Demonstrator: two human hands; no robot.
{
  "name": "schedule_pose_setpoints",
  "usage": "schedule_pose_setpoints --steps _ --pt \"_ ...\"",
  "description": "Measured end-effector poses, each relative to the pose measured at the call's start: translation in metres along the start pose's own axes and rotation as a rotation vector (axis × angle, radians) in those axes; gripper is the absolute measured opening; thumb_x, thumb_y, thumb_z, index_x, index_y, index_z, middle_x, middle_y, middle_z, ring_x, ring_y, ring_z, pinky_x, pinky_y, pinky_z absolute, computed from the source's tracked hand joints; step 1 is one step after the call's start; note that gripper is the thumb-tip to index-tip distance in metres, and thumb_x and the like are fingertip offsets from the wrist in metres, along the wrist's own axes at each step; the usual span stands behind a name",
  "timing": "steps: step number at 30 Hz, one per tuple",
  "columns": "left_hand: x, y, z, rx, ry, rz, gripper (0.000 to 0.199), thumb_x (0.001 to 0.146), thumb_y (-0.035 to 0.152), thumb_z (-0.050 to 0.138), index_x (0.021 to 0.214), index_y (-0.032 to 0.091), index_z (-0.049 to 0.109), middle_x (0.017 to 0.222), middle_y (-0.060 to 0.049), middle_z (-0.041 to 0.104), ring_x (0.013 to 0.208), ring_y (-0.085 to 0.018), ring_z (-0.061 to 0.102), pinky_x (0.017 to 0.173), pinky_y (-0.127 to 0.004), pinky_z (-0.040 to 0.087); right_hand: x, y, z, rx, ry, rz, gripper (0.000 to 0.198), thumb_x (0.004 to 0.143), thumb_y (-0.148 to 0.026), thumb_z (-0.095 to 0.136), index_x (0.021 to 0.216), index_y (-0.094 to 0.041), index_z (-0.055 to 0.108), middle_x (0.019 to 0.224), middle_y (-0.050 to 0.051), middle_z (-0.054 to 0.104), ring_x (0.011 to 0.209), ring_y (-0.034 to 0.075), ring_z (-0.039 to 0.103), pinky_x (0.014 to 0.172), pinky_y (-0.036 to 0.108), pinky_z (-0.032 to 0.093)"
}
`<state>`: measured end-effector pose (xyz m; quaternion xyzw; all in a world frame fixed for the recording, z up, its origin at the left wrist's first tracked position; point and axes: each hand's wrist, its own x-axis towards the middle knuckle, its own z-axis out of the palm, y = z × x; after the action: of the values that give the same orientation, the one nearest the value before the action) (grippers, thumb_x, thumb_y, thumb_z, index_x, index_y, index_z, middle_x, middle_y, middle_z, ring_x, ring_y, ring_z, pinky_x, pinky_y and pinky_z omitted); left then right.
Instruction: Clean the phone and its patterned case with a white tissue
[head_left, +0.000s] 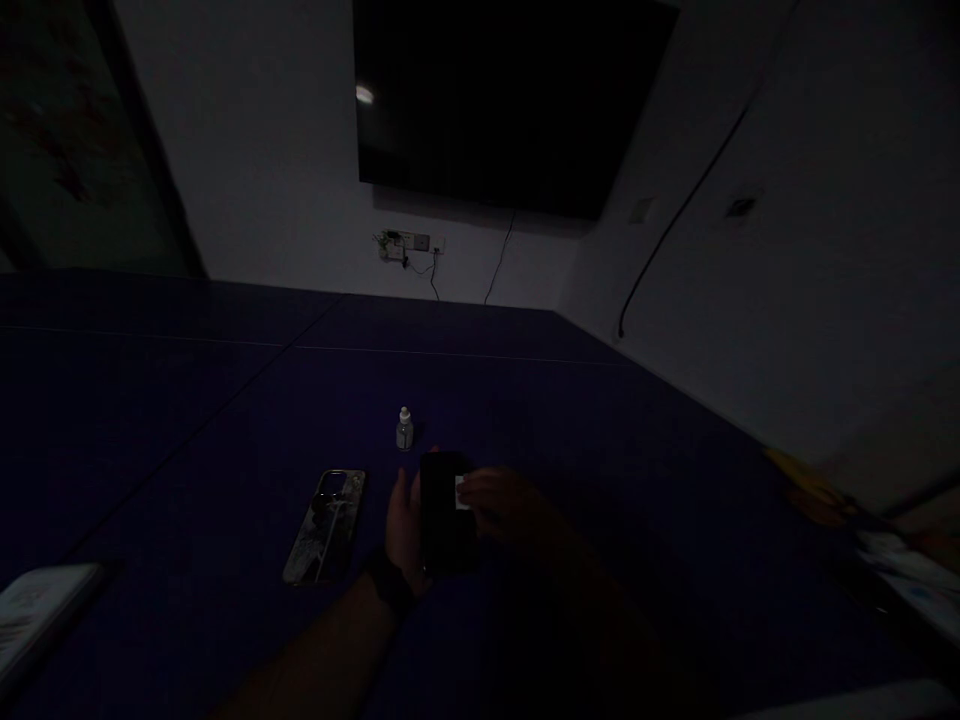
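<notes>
In the dim head view my left hand [405,530], with a dark band on its wrist, grips a black smartphone [441,535] along its left side. The phone's dark face is turned up toward me. My right hand [495,500] pinches a small white wipe [461,493] against that face, right of its middle. Left of my left hand lies a patterned phone case [327,527] with a camera cutout at its far end. A small clear bottle with a white cap [405,430] stands upright just beyond the left hand.
A pale box-like object [45,605] sits at the lower left on the dark blue surface [480,400]. Yellow and white items [810,485] lie along the right side. On the far wall hang a large screen [510,100] and sockets with cables [412,242].
</notes>
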<state>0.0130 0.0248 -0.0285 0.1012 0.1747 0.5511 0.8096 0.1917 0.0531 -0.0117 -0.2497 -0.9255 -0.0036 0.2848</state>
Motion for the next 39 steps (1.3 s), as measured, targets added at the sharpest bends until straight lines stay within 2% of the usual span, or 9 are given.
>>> schedule_pose_setpoints --steps 6,8,11,18,24,30,35,37,39 --pt "-0.002 0.0 0.004 -0.024 0.078 0.002 0.062 0.098 0.06 0.037 0.154 0.032 0.037 0.12 -0.009 0.068 0.092 -0.023 0.069 0.094 -0.042 0.048 0.005 -0.008 0.006 0.041 -0.018 -0.046 0.026 0.089 -0.01 0.054 0.108 -0.019 0.07 0.112 0.01 0.074 0.108 0.021 0.068 0.094 0.037 0.055" --pt "-0.003 -0.001 0.005 -0.025 0.078 0.004 0.063 0.098 0.06 0.037 0.153 0.031 0.038 0.12 -0.01 0.068 0.093 -0.023 0.069 0.093 -0.04 0.048 0.004 -0.006 0.006 0.031 0.024 -0.022 0.026 0.09 -0.01 0.053 0.107 -0.019 0.07 0.112 0.01 0.074 0.108 0.021 0.068 0.093 0.038 0.056" --pt "-0.003 -0.001 0.005 0.053 0.046 0.004 0.066 0.094 0.064 0.043 0.153 0.034 0.038 0.118 -0.01 0.068 0.092 -0.027 0.069 0.09 -0.046 0.05 -0.001 -0.001 0.0 0.033 0.07 0.034 0.023 0.091 -0.012 0.055 0.105 -0.02 0.07 0.108 0.009 0.075 0.105 0.021 0.069 0.093 0.039 0.056" --pt "-0.002 -0.001 0.008 -0.022 0.079 0.009 0.061 0.099 0.059 0.034 0.152 0.031 0.04 0.12 -0.01 0.068 0.094 -0.023 0.069 0.093 -0.04 0.049 0.01 -0.013 0.007 0.022 -0.03 -0.08 0.026 0.089 -0.008 0.055 0.108 -0.017 0.07 0.113 0.011 0.074 0.109 0.021 0.067 0.095 0.037 0.055" --pt "-0.003 -0.002 0.007 0.067 0.104 0.014 0.063 0.095 0.062 0.042 0.151 0.033 0.042 0.117 -0.009 0.069 0.093 -0.026 0.069 0.092 -0.042 0.049 0.001 -0.003 0.001 -0.039 0.011 0.011 0.026 0.088 -0.01 0.057 0.109 -0.02 0.069 0.111 0.009 0.074 0.107 0.021 0.068 0.095 0.038 0.055" --pt "0.0 -0.002 0.003 0.009 0.079 0.028 0.062 0.098 0.058 0.039 0.154 0.031 0.038 0.114 -0.009 0.07 0.093 -0.024 0.069 0.092 -0.04 0.049 0.014 -0.021 0.008 0.001 -0.092 -0.053 0.027 0.091 -0.007 0.054 0.111 -0.017 0.069 0.116 0.01 0.073 0.113 0.02 0.065 0.097 0.035 0.054" --pt "-0.004 -0.003 0.006 0.056 0.05 0.016 0.063 0.095 0.062 0.041 0.152 0.033 0.04 0.12 -0.009 0.068 0.097 -0.028 0.068 0.093 -0.044 0.049 0.006 -0.007 0.002 -0.023 0.007 0.058 0.024 0.091 -0.009 0.053 0.108 -0.017 0.069 0.111 0.01 0.074 0.107 0.021 0.067 0.094 0.039 0.055" --pt "-0.004 -0.003 0.006 0.075 0.038 0.022 0.064 0.095 0.063 0.042 0.151 0.034 0.041 0.119 -0.009 0.068 0.094 -0.027 0.069 0.091 -0.044 0.049 0.001 -0.003 -0.001 -0.015 -0.007 0.07 0.025 0.09 -0.01 0.054 0.108 -0.018 0.069 0.11 0.009 0.074 0.107 0.021 0.067 0.096 0.04 0.054" --pt "-0.002 -0.003 0.004 0.05 0.027 0.027 0.061 0.097 0.06 0.04 0.152 0.032 0.041 0.111 -0.008 0.07 0.085 -0.023 0.068 0.087 -0.04 0.05 0.003 -0.008 0.002 0.006 -0.06 0.021 0.026 0.09 -0.01 0.054 0.108 -0.019 0.069 0.113 0.009 0.074 0.11 0.02 0.066 0.098 0.038 0.053"
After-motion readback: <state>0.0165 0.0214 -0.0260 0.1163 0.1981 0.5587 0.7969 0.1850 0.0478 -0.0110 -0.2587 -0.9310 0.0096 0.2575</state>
